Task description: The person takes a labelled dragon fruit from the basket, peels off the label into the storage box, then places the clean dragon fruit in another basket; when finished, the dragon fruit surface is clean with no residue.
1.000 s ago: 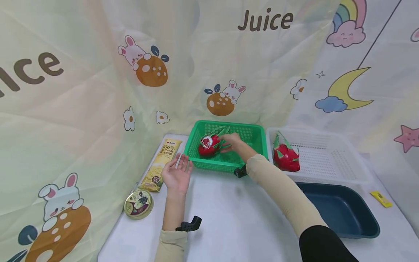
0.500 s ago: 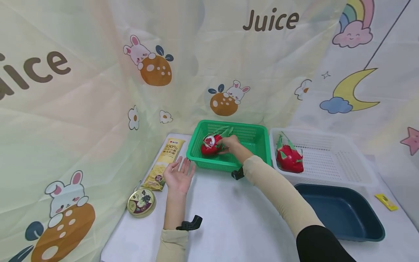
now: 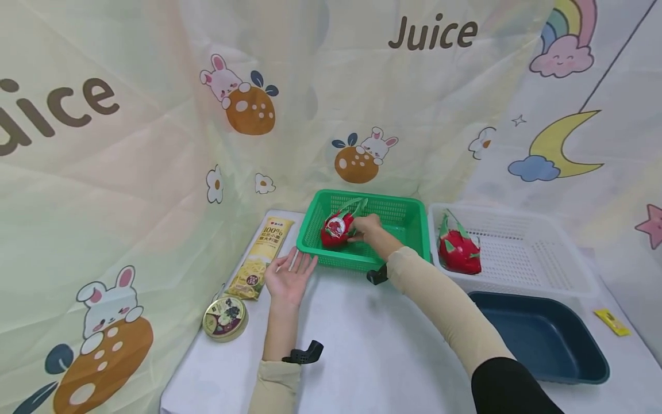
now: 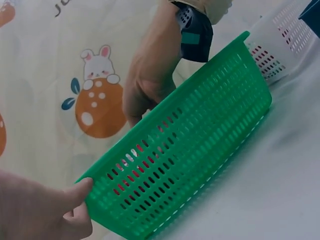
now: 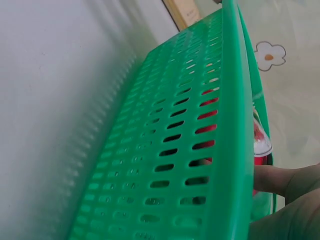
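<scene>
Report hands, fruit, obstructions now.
Right hand touches dragon fruit inside green basket. Left hand palm up, near basket corner. Basket walls around fruit; no other obstruction seen.

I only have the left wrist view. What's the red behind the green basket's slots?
Observer: A dragon fruit with a round label.
Operator: The green basket hides where the right hand reaches. What's it touching?
Observer: The dragon fruit's right side, as the head view shows it.
Operator: And the dark blue edge at my top right?
Observer: A dark blue tray, on the near side of the white basket.
</scene>
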A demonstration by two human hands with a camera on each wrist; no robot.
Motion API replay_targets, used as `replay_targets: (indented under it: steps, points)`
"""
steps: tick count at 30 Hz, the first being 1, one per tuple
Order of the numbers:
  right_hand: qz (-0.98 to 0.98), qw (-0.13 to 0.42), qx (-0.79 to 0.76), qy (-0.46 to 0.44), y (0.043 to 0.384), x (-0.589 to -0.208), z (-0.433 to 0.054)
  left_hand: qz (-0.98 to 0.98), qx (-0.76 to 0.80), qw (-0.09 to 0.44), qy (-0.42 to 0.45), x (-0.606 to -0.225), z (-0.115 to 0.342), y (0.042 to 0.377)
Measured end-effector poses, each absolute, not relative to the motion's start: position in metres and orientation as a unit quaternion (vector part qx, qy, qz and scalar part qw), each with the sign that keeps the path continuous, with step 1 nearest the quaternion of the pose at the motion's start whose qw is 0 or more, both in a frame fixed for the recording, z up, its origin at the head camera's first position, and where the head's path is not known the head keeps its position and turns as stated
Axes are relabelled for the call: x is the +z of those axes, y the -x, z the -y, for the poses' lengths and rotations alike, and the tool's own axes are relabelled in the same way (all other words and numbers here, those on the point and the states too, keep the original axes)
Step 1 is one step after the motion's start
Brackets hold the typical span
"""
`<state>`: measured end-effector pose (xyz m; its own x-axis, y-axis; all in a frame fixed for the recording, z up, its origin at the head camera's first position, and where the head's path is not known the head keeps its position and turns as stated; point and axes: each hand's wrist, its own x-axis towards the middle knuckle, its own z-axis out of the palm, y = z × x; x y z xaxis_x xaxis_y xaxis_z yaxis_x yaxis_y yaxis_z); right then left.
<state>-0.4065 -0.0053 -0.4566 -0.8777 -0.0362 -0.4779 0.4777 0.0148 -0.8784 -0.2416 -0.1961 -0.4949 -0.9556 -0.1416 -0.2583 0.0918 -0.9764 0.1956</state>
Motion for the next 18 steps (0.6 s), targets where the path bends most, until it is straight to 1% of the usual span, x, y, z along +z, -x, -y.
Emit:
replay_targets:
  steps: [3,9,18]
  points:
    - [-0.696,0.178,-0.675,-0.165,0.407,-0.458,0.004,0.081,-0.986,0.061,-0.135,-0.497,0.197,0.243]
    - [-0.694,0.18,-0.679,-0.16,0.406,-0.458,-0.008,0.079,-0.985,0.067,-0.137,-0.499,0.196,0.243]
    - [-0.69,0.178,-0.688,-0.142,0.403,-0.436,-0.033,0.062,-0.986,0.06,-0.142,-0.499,0.195,0.245]
